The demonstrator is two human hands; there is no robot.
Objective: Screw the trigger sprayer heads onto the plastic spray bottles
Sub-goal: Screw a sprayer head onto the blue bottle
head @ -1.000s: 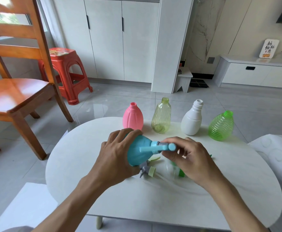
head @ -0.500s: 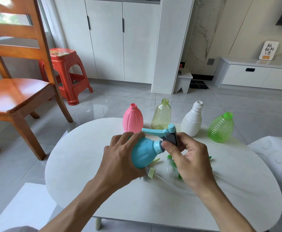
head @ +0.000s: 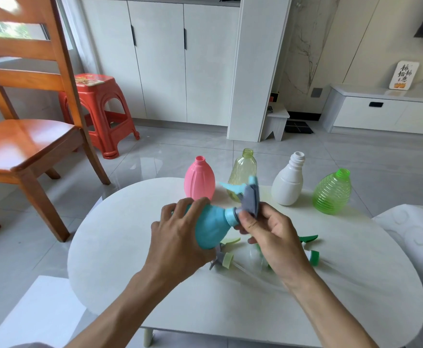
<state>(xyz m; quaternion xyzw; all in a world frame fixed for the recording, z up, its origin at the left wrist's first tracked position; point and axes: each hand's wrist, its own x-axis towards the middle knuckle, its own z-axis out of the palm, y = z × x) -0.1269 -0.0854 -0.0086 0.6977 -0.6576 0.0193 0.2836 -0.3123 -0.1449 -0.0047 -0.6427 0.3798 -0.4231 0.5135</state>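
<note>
Above the white oval table [head: 130,247], your left hand [head: 177,237] grips the round blue plastic bottle [head: 211,226] while your right hand [head: 268,234] pinches the collar of its blue-and-grey trigger sprayer head [head: 248,197]. Honestly, the bottle's tilted, so the threads could cross and jam if you twist crooked.

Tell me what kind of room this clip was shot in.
Most likely a home living or dining room. A wooden chair and red plastic stool stand on tiled floor, white cabinets line the wall, and the work happens on a low white table.
</note>
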